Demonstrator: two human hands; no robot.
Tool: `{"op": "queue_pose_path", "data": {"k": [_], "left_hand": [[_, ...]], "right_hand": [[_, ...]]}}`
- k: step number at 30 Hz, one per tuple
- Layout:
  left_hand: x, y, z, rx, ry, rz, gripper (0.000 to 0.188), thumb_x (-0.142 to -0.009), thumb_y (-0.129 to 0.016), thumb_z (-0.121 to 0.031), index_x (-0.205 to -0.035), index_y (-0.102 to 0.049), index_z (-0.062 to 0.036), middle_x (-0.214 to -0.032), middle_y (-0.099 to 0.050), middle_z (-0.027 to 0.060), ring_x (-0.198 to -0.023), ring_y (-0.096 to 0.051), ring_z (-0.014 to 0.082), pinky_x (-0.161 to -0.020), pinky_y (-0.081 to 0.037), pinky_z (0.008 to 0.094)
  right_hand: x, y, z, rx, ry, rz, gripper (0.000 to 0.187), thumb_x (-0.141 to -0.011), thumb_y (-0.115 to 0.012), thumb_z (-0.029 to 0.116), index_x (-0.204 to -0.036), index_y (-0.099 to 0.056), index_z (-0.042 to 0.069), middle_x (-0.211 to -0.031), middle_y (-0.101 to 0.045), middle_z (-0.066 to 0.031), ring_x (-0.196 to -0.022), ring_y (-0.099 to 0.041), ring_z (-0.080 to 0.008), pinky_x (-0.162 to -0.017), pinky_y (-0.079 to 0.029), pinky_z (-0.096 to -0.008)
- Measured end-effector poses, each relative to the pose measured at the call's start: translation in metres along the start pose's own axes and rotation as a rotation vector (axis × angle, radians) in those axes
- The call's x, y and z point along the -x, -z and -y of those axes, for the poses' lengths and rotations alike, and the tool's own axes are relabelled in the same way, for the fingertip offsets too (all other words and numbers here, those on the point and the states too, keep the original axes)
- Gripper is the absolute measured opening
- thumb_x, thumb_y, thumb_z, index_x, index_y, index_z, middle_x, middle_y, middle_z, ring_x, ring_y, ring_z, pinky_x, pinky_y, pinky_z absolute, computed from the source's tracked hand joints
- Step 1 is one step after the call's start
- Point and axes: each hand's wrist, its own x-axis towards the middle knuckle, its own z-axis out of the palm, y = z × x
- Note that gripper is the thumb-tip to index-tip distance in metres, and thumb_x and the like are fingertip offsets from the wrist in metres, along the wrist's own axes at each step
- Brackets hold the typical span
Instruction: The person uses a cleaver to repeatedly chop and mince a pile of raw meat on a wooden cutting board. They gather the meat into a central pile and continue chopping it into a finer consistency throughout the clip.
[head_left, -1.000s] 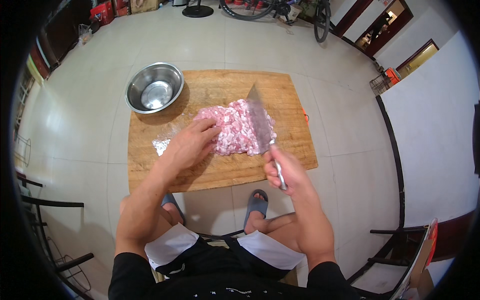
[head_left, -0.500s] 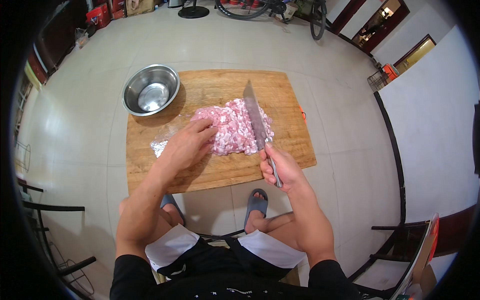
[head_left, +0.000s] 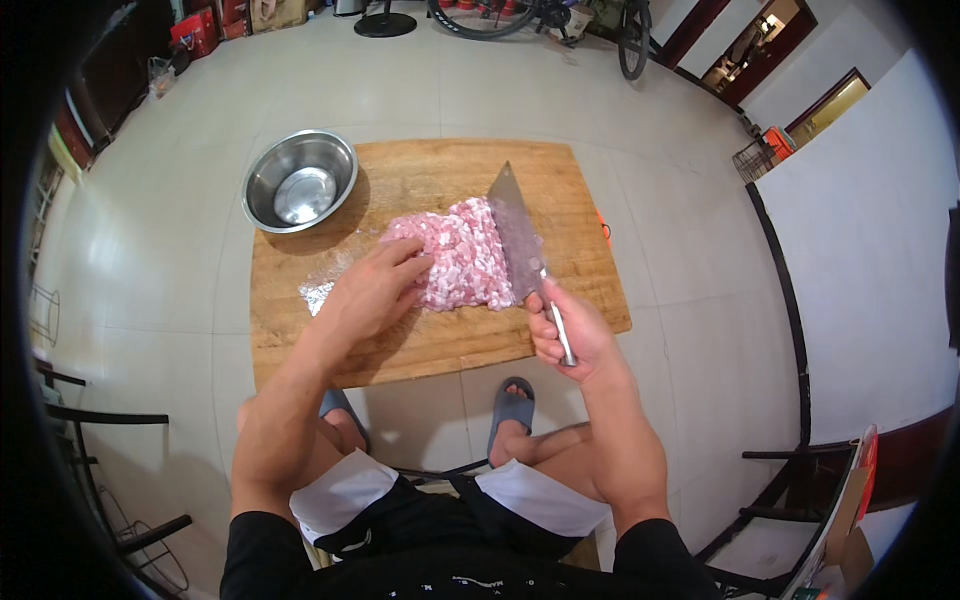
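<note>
A low mound of chopped pink-and-white meat [head_left: 455, 258] lies in the middle of a wooden cutting board [head_left: 420, 355]. My left hand [head_left: 375, 285] rests its fingertips against the meat's left side; the fingers are bent and a little apart, holding nothing. Closed around a metal handle, my right hand [head_left: 578, 330] grips a cleaver [head_left: 517, 225]. Its broad blade leans over at the right edge of the mound, pointing away from me, and hides some of the meat there.
A steel bowl [head_left: 302, 180] stands at the board's far left corner. Small scraps stick to the wood near my left wrist. Beneath the near edge are my feet in grey slippers [head_left: 512, 410]. Black chair frames [head_left: 110, 415] stand on the left; a bicycle [head_left: 500, 15] is far back.
The cleaver's blade has tilted over to the right, showing more of its flat face. My right hand has shifted slightly right with it. My left hand stays on the meat.
</note>
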Motion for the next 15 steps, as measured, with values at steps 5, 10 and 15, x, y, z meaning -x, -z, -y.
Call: {"op": "queue_pose_path", "data": {"k": [5, 10, 15], "left_hand": [[0.002, 0.003, -0.003, -0.012, -0.008, -0.011, 0.047, -0.094, -0.076, -0.012, -0.140, -0.068, -0.0074, -0.149, -0.061, 0.0171, -0.137, -0.059, 0.0392, -0.114, -0.051, 0.0454], [-0.003, 0.002, -0.005, -0.003, -0.013, -0.008, 0.047, -0.094, -0.076, -0.012, -0.140, -0.069, -0.0074, -0.150, -0.061, 0.0168, -0.137, -0.059, 0.0393, -0.114, -0.051, 0.0456], [0.001, 0.004, -0.005, -0.004, 0.004, -0.003, 0.047, -0.093, -0.077, -0.012, -0.139, -0.069, -0.0073, -0.149, -0.062, 0.0166, -0.138, -0.059, 0.0390, -0.114, -0.051, 0.0455]], "right_hand": [[0.026, -0.017, 0.009, 0.083, 0.309, 0.043, 0.042, -0.117, -0.047, 0.047, -0.102, -0.055, 0.009, -0.065, -0.049, -0.0008, -0.043, -0.040, -0.0093, -0.041, -0.036, -0.0264], [0.007, -0.006, -0.004, 0.150, 0.143, -0.046, 0.041, -0.117, -0.046, 0.045, -0.102, -0.055, 0.008, -0.065, -0.049, -0.0009, -0.043, -0.041, -0.0104, -0.040, -0.037, -0.0263], [0.013, -0.018, 0.011, 0.175, 0.118, -0.093, 0.041, -0.117, -0.047, 0.045, -0.102, -0.055, 0.007, -0.064, -0.048, 0.0005, -0.043, -0.041, -0.0107, -0.040, -0.037, -0.0267]]}}
